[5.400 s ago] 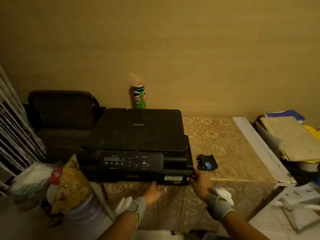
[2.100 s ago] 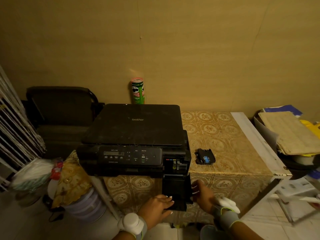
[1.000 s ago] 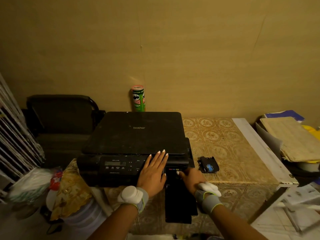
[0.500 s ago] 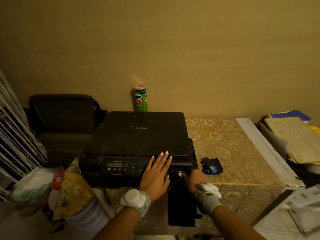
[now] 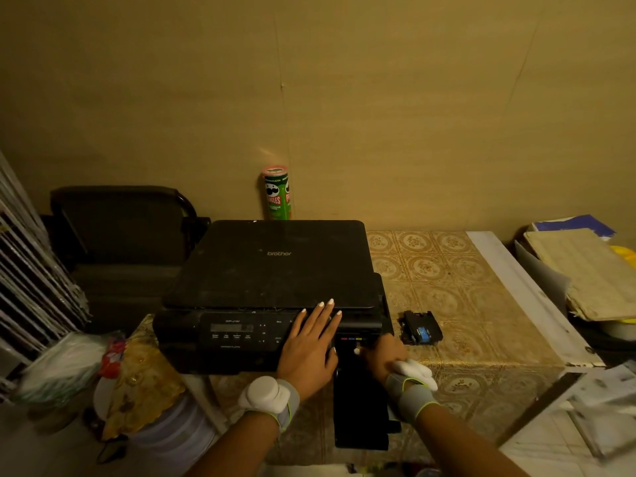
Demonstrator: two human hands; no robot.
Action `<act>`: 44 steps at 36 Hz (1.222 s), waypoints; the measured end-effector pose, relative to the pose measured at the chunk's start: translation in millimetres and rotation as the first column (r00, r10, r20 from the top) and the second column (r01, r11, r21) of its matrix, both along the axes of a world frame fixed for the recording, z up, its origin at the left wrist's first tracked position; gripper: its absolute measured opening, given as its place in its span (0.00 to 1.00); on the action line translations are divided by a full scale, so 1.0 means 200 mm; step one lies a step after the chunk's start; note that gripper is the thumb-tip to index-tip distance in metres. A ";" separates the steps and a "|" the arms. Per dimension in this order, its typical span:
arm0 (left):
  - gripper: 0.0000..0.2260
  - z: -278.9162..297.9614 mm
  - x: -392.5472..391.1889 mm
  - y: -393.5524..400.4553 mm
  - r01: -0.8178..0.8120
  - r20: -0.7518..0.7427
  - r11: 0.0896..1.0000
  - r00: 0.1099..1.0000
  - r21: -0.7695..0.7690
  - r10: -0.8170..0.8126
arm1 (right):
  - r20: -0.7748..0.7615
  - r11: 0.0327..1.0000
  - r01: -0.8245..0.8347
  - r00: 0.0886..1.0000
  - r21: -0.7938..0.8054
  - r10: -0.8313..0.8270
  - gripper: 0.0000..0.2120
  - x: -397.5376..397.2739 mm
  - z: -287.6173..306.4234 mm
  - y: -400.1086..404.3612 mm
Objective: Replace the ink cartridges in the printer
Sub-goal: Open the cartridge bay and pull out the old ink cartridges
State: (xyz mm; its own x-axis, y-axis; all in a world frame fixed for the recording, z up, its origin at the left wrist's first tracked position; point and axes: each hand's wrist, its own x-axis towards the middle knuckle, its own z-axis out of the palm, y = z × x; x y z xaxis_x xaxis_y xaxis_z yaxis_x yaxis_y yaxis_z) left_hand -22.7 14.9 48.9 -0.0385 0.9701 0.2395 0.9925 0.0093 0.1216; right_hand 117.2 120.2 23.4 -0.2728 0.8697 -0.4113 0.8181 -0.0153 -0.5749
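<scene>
A black Brother printer (image 5: 272,280) stands on a table covered with a patterned cloth (image 5: 447,280). Its front-right cartridge door (image 5: 359,414) hangs open and down, showing a row of coloured cartridge labels (image 5: 351,338). My left hand (image 5: 309,349) lies flat with spread fingers on the control panel. My right hand (image 5: 382,352) reaches into the cartridge bay with its fingertips at the slots; whether it grips a cartridge is hidden. A loose black cartridge with a blue label (image 5: 420,328) lies on the cloth just right of the printer.
A green crisp can (image 5: 277,192) stands against the wall behind the printer. A dark chair (image 5: 117,232) is at the left, bags and a bucket (image 5: 137,390) below it. Stacked papers (image 5: 592,270) lie at the right, beyond the table's white edge (image 5: 530,297).
The cartridge door went from closed to open and hanging down. My left hand moved from under the printer onto the control panel, and my right hand rose from the door to the cartridge slots.
</scene>
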 end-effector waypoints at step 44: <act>0.27 -0.02 -0.01 0.00 0.011 0.025 1.000 1.000 0.013 -0.012 | 0.126 0.981 -0.164 0.981 0.106 0.150 0.15 0.02 0.13 -0.23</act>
State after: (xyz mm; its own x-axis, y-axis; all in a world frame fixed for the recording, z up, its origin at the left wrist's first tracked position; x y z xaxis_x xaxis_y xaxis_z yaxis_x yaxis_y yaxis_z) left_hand -25.2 14.4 45.6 -0.0334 0.9674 0.2510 0.9893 -0.0037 0.1460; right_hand 121.3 74.9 48.7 -0.3656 0.8632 -0.3483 0.8669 0.1795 -0.4651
